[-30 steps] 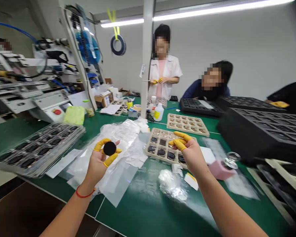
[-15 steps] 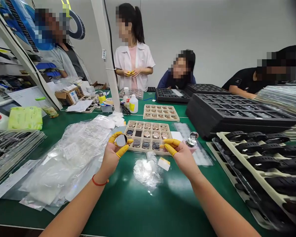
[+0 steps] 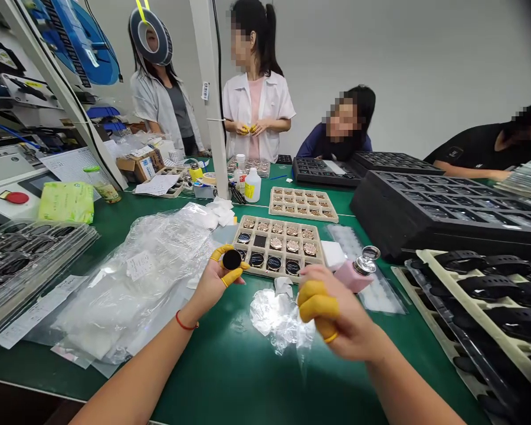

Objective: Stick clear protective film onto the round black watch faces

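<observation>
My left hand (image 3: 221, 274), with yellow finger cots, pinches a round black watch face (image 3: 232, 260) by its edge, just in front of the tray. My right hand (image 3: 331, 310), also in yellow cots, is raised over the right side of the crumpled clear film (image 3: 269, 316). Its fingers are curled together, and I cannot make out what they hold, if anything. Behind both hands lies a beige compartment tray (image 3: 323, 260) with several round watch parts, some dark-faced, some rose-gold. A pink pump bottle (image 3: 354, 274) with a metal top stands beyond my right hand.
Plastic bags (image 3: 128, 295) cover the left of the green table (image 3: 230, 378). A second beige tray (image 3: 303, 203) and a white bottle (image 3: 252, 186) stand farther back. Black foam trays (image 3: 425, 218) and trays of black-strapped watches (image 3: 482, 283) fill the right. Several people are across the table.
My right hand has drawn back toward me from the tray, its fingers curling. The watch face in my left hand now looks black instead of reflective. The view has shifted slightly left.
</observation>
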A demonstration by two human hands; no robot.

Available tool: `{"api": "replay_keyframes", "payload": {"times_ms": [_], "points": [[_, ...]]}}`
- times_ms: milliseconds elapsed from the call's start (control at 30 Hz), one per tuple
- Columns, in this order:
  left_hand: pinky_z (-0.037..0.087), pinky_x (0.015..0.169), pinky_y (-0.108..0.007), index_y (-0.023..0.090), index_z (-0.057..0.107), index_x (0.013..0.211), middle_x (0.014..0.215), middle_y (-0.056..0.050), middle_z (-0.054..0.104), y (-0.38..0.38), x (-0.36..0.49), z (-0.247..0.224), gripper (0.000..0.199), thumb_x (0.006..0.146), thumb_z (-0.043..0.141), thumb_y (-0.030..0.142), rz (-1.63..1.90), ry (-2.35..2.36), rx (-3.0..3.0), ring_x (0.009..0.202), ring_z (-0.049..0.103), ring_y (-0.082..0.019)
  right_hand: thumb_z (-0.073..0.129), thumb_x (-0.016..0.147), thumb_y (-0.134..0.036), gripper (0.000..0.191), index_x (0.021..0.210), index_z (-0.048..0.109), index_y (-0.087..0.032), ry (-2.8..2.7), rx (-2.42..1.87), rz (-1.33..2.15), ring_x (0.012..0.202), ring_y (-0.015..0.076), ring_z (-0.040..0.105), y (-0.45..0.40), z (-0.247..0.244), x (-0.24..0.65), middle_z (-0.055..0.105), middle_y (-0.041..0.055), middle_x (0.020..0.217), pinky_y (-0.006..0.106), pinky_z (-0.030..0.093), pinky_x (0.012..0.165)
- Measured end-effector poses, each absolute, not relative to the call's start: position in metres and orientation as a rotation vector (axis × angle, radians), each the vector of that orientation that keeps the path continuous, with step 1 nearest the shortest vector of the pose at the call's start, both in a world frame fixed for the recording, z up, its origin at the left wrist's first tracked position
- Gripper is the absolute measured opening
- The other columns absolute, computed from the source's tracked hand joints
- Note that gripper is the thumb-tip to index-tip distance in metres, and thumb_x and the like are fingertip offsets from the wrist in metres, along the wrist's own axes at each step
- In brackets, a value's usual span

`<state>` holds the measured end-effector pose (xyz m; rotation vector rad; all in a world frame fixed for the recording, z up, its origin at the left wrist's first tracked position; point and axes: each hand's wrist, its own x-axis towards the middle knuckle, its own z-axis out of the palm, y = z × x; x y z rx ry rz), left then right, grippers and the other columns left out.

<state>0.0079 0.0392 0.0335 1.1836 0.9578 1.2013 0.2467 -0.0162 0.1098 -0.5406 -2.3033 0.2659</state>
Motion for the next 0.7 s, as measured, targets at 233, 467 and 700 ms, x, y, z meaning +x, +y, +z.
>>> {"api": "replay_keyframes", "payload": {"times_ms": [233, 467, 700], "points": [[0.053, 0.057, -0.028, 0.024, 0.036, 0.122, 0.116, -0.012, 0.058, 0.031, 0.008, 0.013, 0.049, 0.08, 0.06, 0.034, 1.09, 0.948, 1.444, 0.064, 0.067, -0.016, 0.056, 0.07, -0.021, 0.011, 0.059, 0.055, -0.019, -3.061, -0.235, 0.061, 0.06, 0.0144, 0.042, -0.023, 0.071, 0.151, 0.055, -0.0006, 0.057, 0.031, 0.037, 0.07], [0.05, 0.07, -0.03, 0.023, 0.044, 0.119, 0.091, -0.004, 0.062, 0.035, 0.014, -0.002, 0.049, 0.074, 0.064, 0.022, 0.823, 0.88, 1.613, 0.078, 0.063, -0.019, 0.059, 0.068, -0.026, 0.01, 0.061, 0.058, -0.019, -3.198, -0.049, 0.123, 0.057, 0.0137, 0.04, -0.036, 0.027, 0.13, 0.053, -0.002, 0.055, 0.03, 0.034, 0.066], [0.049, 0.078, -0.033, 0.021, 0.046, 0.113, 0.092, -0.003, 0.06, 0.032, 0.019, 0.004, 0.046, 0.072, 0.067, 0.02, 0.874, 0.904, 1.526, 0.084, 0.061, -0.018, 0.053, 0.076, -0.02, 0.006, 0.079, 0.059, -0.018, -2.929, -0.262, 0.199, 0.08, 0.0165, 0.049, -0.03, 0.048, 0.153, 0.061, 0.0015, 0.077, 0.032, 0.038, 0.081]]}}
